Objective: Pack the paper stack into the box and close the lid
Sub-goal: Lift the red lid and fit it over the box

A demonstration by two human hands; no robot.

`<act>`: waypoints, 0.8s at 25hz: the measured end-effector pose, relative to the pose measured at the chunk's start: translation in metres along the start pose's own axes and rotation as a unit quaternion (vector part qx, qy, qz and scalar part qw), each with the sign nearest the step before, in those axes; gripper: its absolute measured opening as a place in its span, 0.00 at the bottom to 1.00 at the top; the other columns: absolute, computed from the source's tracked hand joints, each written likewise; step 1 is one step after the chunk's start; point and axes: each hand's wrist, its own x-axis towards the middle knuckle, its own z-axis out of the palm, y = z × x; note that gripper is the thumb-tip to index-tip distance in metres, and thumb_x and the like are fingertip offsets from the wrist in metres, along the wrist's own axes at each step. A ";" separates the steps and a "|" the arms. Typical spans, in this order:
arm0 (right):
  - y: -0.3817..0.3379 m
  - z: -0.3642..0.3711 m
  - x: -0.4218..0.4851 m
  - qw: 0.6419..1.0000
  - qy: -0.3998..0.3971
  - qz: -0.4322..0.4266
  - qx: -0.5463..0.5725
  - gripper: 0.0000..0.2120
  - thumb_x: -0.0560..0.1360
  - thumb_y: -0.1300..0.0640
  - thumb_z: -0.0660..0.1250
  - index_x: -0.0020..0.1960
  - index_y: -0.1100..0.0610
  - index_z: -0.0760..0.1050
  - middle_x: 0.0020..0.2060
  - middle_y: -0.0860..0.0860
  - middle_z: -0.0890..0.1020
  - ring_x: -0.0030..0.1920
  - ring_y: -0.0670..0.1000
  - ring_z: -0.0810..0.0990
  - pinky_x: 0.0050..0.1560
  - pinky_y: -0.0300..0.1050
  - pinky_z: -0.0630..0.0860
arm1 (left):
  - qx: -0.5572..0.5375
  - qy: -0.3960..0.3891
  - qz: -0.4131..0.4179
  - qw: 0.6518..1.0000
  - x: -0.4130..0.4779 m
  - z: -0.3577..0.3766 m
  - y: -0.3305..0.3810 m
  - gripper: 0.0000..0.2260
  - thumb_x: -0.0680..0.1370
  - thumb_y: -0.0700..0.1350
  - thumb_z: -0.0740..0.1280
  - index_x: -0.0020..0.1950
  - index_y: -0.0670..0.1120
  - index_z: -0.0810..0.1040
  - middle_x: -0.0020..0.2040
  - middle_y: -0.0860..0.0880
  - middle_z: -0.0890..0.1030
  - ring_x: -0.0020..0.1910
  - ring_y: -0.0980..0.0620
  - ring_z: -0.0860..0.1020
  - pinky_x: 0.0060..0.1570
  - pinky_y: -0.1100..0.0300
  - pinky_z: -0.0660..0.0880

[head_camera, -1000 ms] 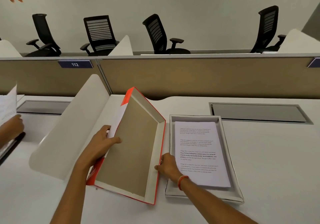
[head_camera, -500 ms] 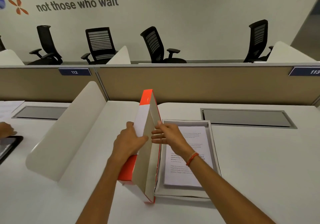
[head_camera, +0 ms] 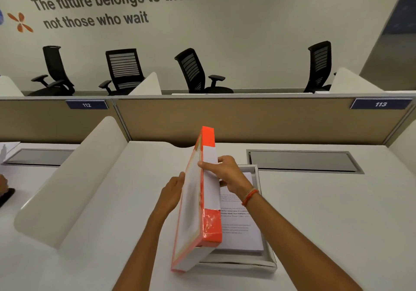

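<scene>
An orange-and-white lid [head_camera: 193,203] stands almost on edge, tipped to the right over the left rim of the white box [head_camera: 266,260]. Inside the box lies the printed paper stack [head_camera: 242,225], partly hidden by the lid. My left hand [head_camera: 174,190] presses flat against the lid's outer white face. My right hand [head_camera: 227,172], with an orange band at the wrist, grips the lid's upper side edge from the right, its fingers wrapped over it.
A curved white divider [head_camera: 74,178] rises to the left of the desk [head_camera: 326,212]. A grey cable flap [head_camera: 301,161] sits behind the box. A tan partition [head_camera: 247,119] closes the back. Another person's hand [head_camera: 2,184] shows at the far left edge.
The lid has swung from lying open at the left, up through vertical, and now tips rightward over the box. My right hand moved up to its top edge; the left follows behind.
</scene>
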 end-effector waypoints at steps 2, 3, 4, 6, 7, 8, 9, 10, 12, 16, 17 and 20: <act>0.005 -0.005 0.002 0.999 0.023 0.003 -0.042 0.27 0.67 0.44 0.76 0.61 0.55 0.73 0.53 0.53 0.83 0.49 0.54 0.84 0.40 0.46 0.83 | 0.017 0.001 -0.036 0.999 0.011 0.014 -0.022 0.27 0.78 0.65 0.51 0.64 0.46 0.72 0.63 0.44 0.76 0.61 0.43 0.76 0.62 0.46 0.74; 0.008 -0.007 0.004 0.998 0.034 0.005 -0.060 0.29 0.66 0.44 0.77 0.61 0.55 0.73 0.53 0.52 0.83 0.49 0.54 0.84 0.44 0.48 0.83 | 0.025 0.000 -0.060 0.998 0.015 0.019 -0.031 0.27 0.79 0.63 0.51 0.62 0.44 0.73 0.59 0.45 0.77 0.61 0.42 0.76 0.61 0.48 0.74; 0.010 -0.010 0.004 0.996 0.045 0.006 -0.079 0.30 0.66 0.44 0.77 0.61 0.55 0.71 0.53 0.52 0.82 0.49 0.53 0.84 0.48 0.50 0.83 | 0.025 0.001 -0.081 0.996 0.019 0.024 -0.041 0.26 0.80 0.62 0.50 0.57 0.42 0.74 0.53 0.46 0.77 0.58 0.42 0.77 0.59 0.50 0.74; 0.012 -0.016 0.003 0.992 0.060 0.006 -0.109 0.29 0.67 0.45 0.76 0.61 0.56 0.69 0.52 0.50 0.80 0.49 0.53 0.82 0.51 0.49 0.81 | 0.001 0.015 -0.121 0.993 0.028 0.033 -0.063 0.25 0.80 0.61 0.52 0.44 0.40 0.75 0.41 0.44 0.78 0.44 0.42 0.79 0.55 0.47 0.77; 0.013 -0.020 0.002 0.990 0.064 0.008 -0.121 0.28 0.68 0.45 0.75 0.61 0.55 0.68 0.51 0.50 0.78 0.50 0.53 0.82 0.51 0.49 0.80 | -0.015 0.024 -0.140 0.990 0.031 0.037 -0.071 0.25 0.80 0.59 0.53 0.40 0.40 0.74 0.37 0.43 0.77 0.38 0.43 0.77 0.52 0.47 0.78; 0.014 -0.023 0.001 0.989 0.063 0.008 -0.133 0.26 0.70 0.46 0.74 0.60 0.54 0.67 0.52 0.50 0.78 0.51 0.53 0.81 0.52 0.49 0.80 | -0.027 0.029 -0.155 0.987 0.033 0.040 -0.077 0.24 0.80 0.58 0.54 0.37 0.40 0.73 0.35 0.42 0.77 0.35 0.44 0.76 0.48 0.49 0.78; 0.015 -0.026 -0.001 0.988 0.059 0.008 -0.142 0.24 0.71 0.46 0.73 0.58 0.53 0.66 0.52 0.50 0.78 0.51 0.53 0.81 0.52 0.49 0.80 | -0.036 0.031 -0.167 0.985 0.035 0.042 -0.082 0.24 0.80 0.58 0.55 0.35 0.40 0.72 0.33 0.42 0.76 0.33 0.44 0.74 0.42 0.51 0.77; 0.016 -0.030 -0.002 0.988 0.054 0.009 -0.147 0.22 0.72 0.46 0.72 0.58 0.53 0.66 0.52 0.50 0.78 0.50 0.53 0.81 0.52 0.49 0.80 | -0.055 0.030 -0.171 0.983 0.035 0.045 -0.084 0.24 0.81 0.57 0.55 0.34 0.40 0.72 0.32 0.42 0.74 0.31 0.45 0.72 0.37 0.54 0.73; 0.019 -0.036 -0.002 0.988 0.046 0.011 -0.145 0.22 0.73 0.45 0.70 0.61 0.54 0.68 0.55 0.52 0.79 0.52 0.55 0.82 0.53 0.50 0.80 | -0.091 0.013 -0.179 0.979 0.037 0.047 -0.086 0.22 0.82 0.55 0.55 0.33 0.42 0.69 0.31 0.45 0.70 0.30 0.47 0.68 0.32 0.58 0.66; 0.027 -0.054 0.003 0.990 0.059 0.026 -0.126 0.25 0.75 0.43 0.66 0.65 0.57 0.68 0.57 0.52 0.79 0.57 0.57 0.81 0.55 0.53 0.79 | -0.123 -0.009 -0.151 0.981 0.044 0.046 -0.091 0.15 0.82 0.52 0.54 0.57 0.42 0.72 0.51 0.45 0.76 0.50 0.45 0.76 0.54 0.49 0.74; 0.032 -0.060 0.004 0.990 0.064 0.029 -0.123 0.25 0.76 0.43 0.66 0.65 0.57 0.69 0.56 0.52 0.79 0.57 0.57 0.81 0.56 0.52 0.79 | -0.120 -0.012 -0.147 0.982 0.044 0.045 -0.090 0.15 0.82 0.52 0.55 0.61 0.43 0.69 0.56 0.44 0.76 0.55 0.44 0.75 0.55 0.49 0.73; 0.054 -0.080 0.008 0.991 0.082 0.033 -0.101 0.25 0.75 0.45 0.67 0.66 0.59 0.71 0.58 0.54 0.81 0.54 0.56 0.81 0.55 0.51 0.79 | -0.120 -0.014 -0.125 0.985 0.044 0.048 -0.086 0.15 0.82 0.52 0.55 0.66 0.45 0.66 0.61 0.44 0.74 0.58 0.43 0.75 0.54 0.50 0.74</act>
